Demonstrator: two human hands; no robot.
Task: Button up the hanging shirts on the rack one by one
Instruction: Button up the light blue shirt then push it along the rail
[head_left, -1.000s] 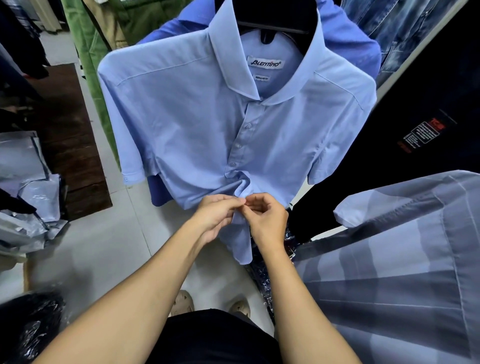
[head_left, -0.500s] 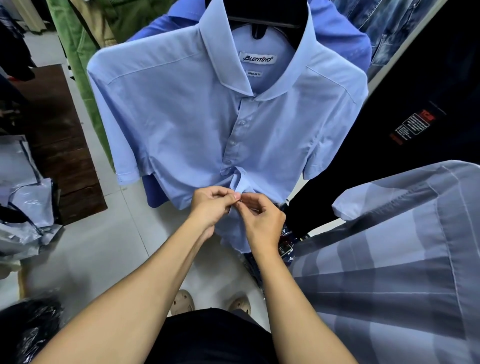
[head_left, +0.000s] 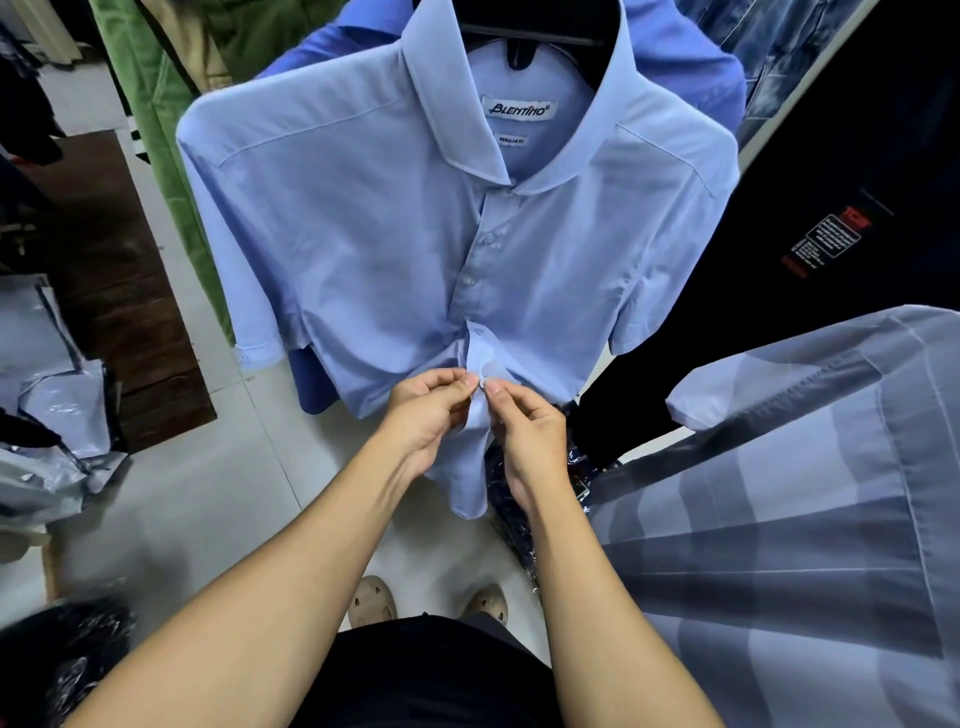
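Both hands work low on the placket of the light blue shirt (head_left: 363, 249), which hangs on a dark hanger (head_left: 524, 39) in the middle of the scene, facing the camera. The left hand (head_left: 423, 421) pinches the placket edge between thumb and forefinger, its other fingers curled under the cloth. The right hand (head_left: 530, 431) pinches the opposite edge, fingertips meeting the left hand's at a small pale button (head_left: 483, 383).

To do this step well, I would hold the buttonhole side taut with one hand, tilt the button on edge with the other, and feed it through the slit, then tug the cloth flat so the front lies straight. The fabric bunches just above the fingers, so easing that fold first would help line up hole and button. Whether the button has already passed through I cannot tell.

The shirt is short-sleeved, smooth and thin, with a spread collar and a white label (head_left: 517, 108) reading BLENTINO at the neck. At least 2 buttons higher up appear fastened; the tail below the hands hangs loose. A darker blue shirt (head_left: 311, 379) hangs behind it, and a grey striped shirt (head_left: 805, 519) fills the near right.
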